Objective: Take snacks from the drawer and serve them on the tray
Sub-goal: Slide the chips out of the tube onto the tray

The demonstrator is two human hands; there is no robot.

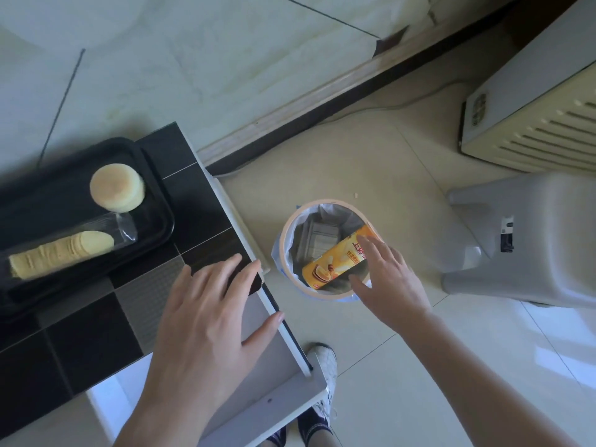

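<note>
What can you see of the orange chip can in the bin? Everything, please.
The chip can is a long orange-yellow tube, apparently printed cardboard, with chip artwork and red lettering. It lies tilted across the mouth of the round lined waste bin, one end low near the front rim, the other higher toward the right rim. The right hand hovers spread over its upper end; whether it touches is unclear. A grey tray-like item lies beneath it.

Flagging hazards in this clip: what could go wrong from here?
The yellow chip box lies slanted across the bin rim under the open right hand; it may jut out rather than drop in. The chips lie in a clear sleeve on the black tray and could slide.
</note>
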